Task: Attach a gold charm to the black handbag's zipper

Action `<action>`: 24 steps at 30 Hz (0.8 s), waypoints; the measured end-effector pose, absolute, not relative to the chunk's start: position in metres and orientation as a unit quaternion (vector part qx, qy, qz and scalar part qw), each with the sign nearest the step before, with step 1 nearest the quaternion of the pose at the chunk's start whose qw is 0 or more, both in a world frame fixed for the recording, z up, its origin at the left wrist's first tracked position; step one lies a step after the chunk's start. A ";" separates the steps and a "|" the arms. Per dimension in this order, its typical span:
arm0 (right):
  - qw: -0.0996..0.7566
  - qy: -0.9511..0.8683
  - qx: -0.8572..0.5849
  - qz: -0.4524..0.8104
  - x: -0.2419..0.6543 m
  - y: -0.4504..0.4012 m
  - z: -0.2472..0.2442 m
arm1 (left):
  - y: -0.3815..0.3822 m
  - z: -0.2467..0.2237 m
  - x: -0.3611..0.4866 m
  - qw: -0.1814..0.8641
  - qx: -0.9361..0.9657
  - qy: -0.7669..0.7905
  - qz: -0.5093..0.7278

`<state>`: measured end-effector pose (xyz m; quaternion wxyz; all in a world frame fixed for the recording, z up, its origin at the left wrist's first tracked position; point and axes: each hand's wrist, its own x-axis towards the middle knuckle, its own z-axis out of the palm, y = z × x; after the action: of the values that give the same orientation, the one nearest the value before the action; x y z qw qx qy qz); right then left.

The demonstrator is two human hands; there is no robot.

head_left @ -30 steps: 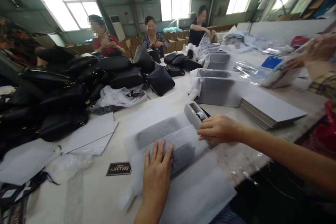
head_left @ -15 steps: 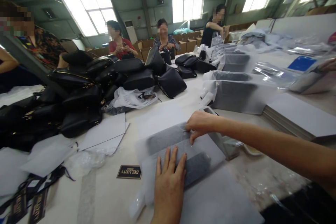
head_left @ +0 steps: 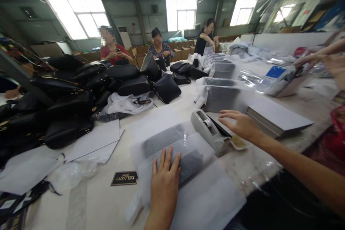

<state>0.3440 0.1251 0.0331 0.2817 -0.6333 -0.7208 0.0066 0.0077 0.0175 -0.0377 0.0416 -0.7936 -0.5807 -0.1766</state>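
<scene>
One strip of tape [head_left: 185,138] shows on the paper parcel [head_left: 164,141] under the left hand [head_left: 165,183], fingers flat and spread; the top looks fastened, the seven-o'clock end [head_left: 134,210] seemingly unsealed. At two o'clock, the right hand [head_left: 238,124], fingers open and empty, is beside the tape dispenser [head_left: 212,141].

My parcel [head_left: 185,151] lies flat just left of the dispenser [head_left: 207,134], translucent white paper [head_left: 144,176] folded over dark contents [head_left: 194,161]. A shiny strip of tape [head_left: 185,138] crosses the paper's folded edge. The grey dispenser stands upright, its pale roll [head_left: 207,123] showing.
</scene>
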 end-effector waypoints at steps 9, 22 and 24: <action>0.326 -0.615 -0.662 0.277 0.351 0.096 -0.017 | 0.014 -0.038 0.008 0.038 -0.790 -0.585 -0.180; 0.481 -0.477 -0.683 0.274 0.334 0.051 0.006 | 0.023 -0.060 0.008 -0.034 -0.771 -0.589 -0.241; 0.486 -0.471 -0.680 0.283 0.336 0.042 -0.004 | 0.024 -0.060 0.008 -0.026 -0.771 -0.594 -0.228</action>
<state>0.3355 0.0422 -0.0037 0.4860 -0.6797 -0.4710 0.2828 0.0078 0.0242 -0.0604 -0.0263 -0.7713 -0.5937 -0.2280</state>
